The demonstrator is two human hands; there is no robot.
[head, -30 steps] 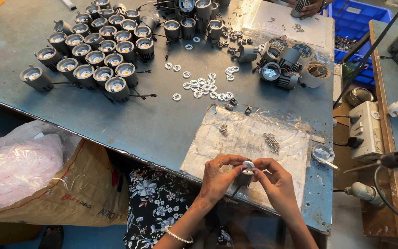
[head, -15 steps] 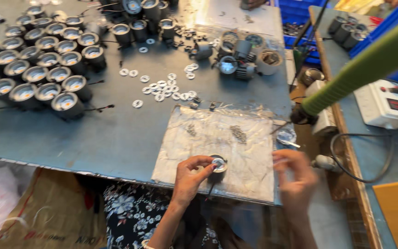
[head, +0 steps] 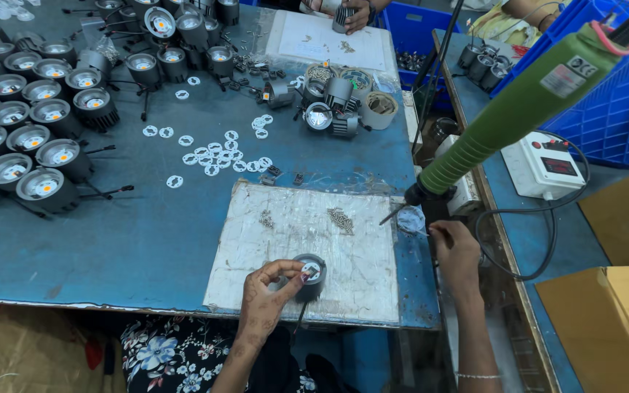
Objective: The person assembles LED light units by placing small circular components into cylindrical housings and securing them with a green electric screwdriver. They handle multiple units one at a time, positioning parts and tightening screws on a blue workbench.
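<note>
My left hand (head: 267,295) has a closed grip on the round lamp housing (head: 309,275); my right hand (head: 454,251) touches the green screwdriver (head: 507,109), its grip unclear.

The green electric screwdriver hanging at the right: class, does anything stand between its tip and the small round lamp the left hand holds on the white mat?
Nothing visible does. The green electric screwdriver hangs with its tip beside the right hand. Between it and the round lamp, gripped by the left hand, lies only bare white mat; the small screw pile lies farther back.
</note>
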